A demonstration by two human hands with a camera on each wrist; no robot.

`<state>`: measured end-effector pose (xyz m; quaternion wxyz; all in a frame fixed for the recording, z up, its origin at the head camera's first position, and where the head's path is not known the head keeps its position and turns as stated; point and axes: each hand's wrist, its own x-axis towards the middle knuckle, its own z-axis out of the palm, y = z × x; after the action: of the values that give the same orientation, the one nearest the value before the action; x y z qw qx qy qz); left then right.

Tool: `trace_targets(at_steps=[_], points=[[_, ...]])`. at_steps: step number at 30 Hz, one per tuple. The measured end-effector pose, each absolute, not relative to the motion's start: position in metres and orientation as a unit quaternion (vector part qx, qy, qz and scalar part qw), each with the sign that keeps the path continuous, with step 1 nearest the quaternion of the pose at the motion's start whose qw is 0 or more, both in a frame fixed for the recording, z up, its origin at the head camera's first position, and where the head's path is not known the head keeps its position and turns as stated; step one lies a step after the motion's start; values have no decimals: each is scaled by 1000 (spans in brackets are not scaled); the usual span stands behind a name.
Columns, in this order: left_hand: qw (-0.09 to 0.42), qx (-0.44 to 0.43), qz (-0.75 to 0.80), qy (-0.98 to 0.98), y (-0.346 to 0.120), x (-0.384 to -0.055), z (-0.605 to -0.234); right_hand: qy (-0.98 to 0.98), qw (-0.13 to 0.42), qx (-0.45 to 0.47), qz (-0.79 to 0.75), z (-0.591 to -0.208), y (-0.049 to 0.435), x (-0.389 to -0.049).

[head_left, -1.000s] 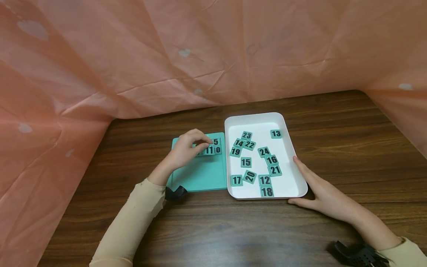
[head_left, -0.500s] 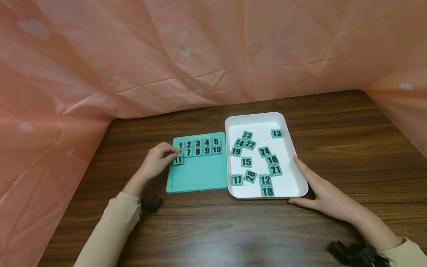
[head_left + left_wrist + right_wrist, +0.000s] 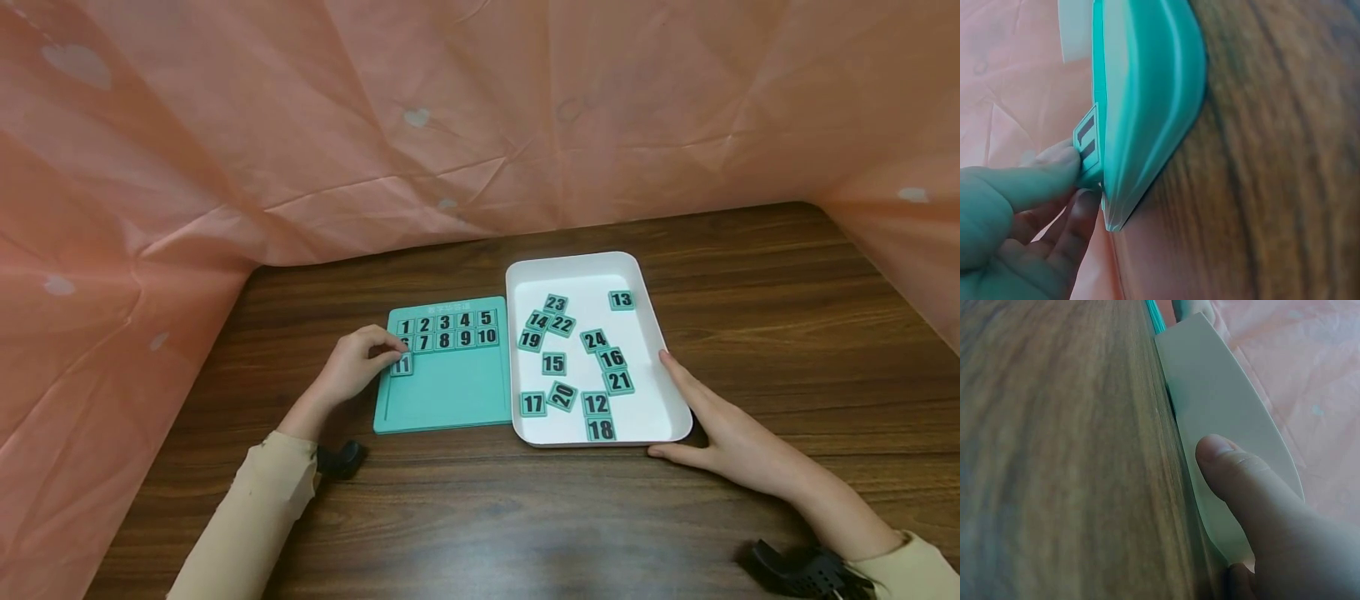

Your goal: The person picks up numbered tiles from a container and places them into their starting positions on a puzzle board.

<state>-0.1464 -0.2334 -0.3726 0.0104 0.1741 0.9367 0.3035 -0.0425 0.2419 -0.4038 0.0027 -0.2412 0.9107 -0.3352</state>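
My left hand (image 3: 356,367) pinches the number 11 tile (image 3: 402,364) between thumb and fingertips at the left end of the third row of the turquoise board (image 3: 450,400). In the left wrist view, the tile (image 3: 1087,142) leans slightly against the board's face, its lower edge at my fingertips. Tiles 1 to 10 lie in two rows above it, with tile 6 (image 3: 406,342) partly behind my fingers. My right hand (image 3: 738,442) holds the near right corner of the white tray (image 3: 525,435), thumb along its front wall (image 3: 1225,394) and fingers on its right side.
Loose tiles 12 to 24 are scattered in the tray, among them number 13 (image 3: 621,300) at the back right and number 18 (image 3: 600,430) at the front. Tray and board stand side by side on a dark wooden table (image 3: 480,517). A pink curtain (image 3: 480,125) hangs behind.
My left hand has carried tile 11 leftward across the board, then shifted it slightly down and right below tile 6. The right hand stays at the tray.
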Motion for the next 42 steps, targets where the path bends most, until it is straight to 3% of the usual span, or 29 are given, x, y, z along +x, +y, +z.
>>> trace_targets(at_steps=[35, 42], points=[[-30, 193, 286, 938, -231, -148, -379, 909, -9, -252, -333, -405, 242, -43], [-2, 192, 339, 921, -220, -147, -369, 909, -10, -250, -333, -404, 242, -42]])
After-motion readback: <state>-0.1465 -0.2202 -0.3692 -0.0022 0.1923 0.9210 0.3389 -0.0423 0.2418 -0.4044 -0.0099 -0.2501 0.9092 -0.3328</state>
